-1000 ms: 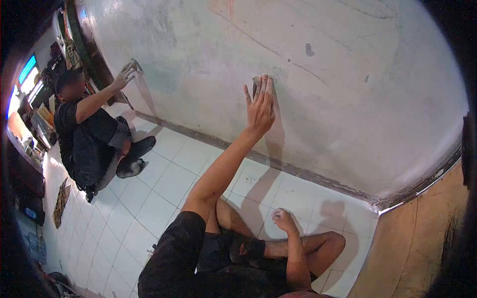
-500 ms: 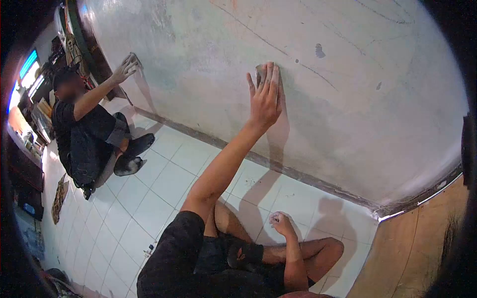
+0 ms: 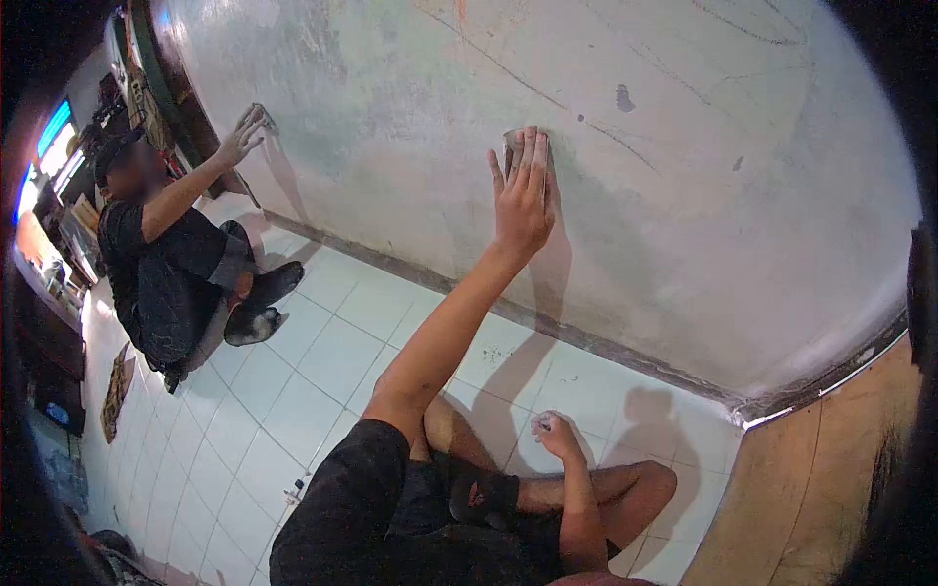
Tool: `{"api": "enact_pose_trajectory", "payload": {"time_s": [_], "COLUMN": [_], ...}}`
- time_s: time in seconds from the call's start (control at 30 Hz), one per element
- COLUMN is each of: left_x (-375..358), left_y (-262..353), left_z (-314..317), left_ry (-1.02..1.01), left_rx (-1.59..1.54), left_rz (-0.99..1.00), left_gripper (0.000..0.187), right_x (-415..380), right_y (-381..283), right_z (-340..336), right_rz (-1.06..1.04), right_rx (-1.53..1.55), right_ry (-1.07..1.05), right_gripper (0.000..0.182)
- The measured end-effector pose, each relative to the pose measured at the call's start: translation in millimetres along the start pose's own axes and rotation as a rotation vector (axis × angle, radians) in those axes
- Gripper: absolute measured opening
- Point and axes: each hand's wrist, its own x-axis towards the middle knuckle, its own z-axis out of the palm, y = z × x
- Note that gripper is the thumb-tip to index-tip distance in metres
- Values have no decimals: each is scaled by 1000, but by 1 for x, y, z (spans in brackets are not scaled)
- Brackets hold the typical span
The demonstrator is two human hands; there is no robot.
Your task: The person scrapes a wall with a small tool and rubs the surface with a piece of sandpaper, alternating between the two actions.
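My left hand [image 3: 524, 200] is raised against the wall [image 3: 703, 215], its dusty fingers stretched upward and one finger set apart. Under those fingers a grey-brown sheet that looks like sandpaper [image 3: 511, 144] is pressed to the surface; most of it is hidden. Down by my folded leg, my right hand [image 3: 556, 435] is curled closed, with white dust on the fingers. Whether anything lies inside it cannot be made out. The wall is patchy white and greenish, with dark scratch lines and a few grey spots.
To the left a co-worker [image 3: 171, 254] in dark clothes squats, one hand [image 3: 241, 137] holding a flat greyish piece on the same wall. A wooden panel [image 3: 811, 479] stands at right. On the tiled floor [image 3: 322, 342] lies a patterned cloth [image 3: 118, 391].
My left hand has slid slightly down the wall with the sandpaper. My right hand stays closed in nearly the same place. The co-worker's head and cap have shifted a little.
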Motion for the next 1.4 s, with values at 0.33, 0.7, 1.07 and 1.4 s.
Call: {"api": "enact_pose_trajectory", "payload": {"time_s": [0.33,0.7,1.07,1.4], "left_x": [1,15,1,28], "left_y": [5,8,-4,1], "left_z": [-8,-11,-3,-6], "left_ry": [-12,-23,-16,33], "left_rx": [13,-70,-36,-91], "left_rz": [5,-36,24,-42], "left_gripper": [55,55,55,53], "right_x": [1,-7,-4,0], "right_y": [11,-13,-2,11], "right_z": [7,-3,3,7], "right_rz": [8,-19,32,29], "right_rx": [15,-79,-44,-122], "right_ry": [18,30,-5,19], "right_gripper": [15,16,18,15]}}
